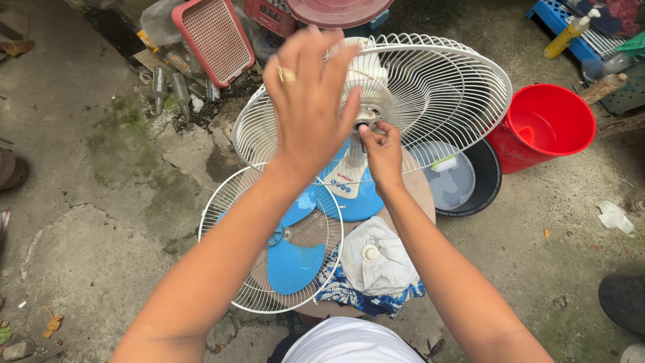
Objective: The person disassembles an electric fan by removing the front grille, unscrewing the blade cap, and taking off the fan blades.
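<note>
Hands on fan | left hand (310,101) splayed flat, steadying motor housing (363,84) inside rear grille (443,87) | right hand (383,151) pinching shaft hub (367,121) | front grille (235,202) and blue blade (292,262) laid aside below, freeing access.

1. yellow squeeze bottle (568,35) with a white nozzle, lying tilted on a blue crate at the top right.
2. clear glass bottles (169,84), lying in the rubble at the top left beside a pink tray.
3. small red label (345,176) on the fan's blue and white control panel, just below the hands.
4. red crate (267,13) with a pale label, top centre.
</note>
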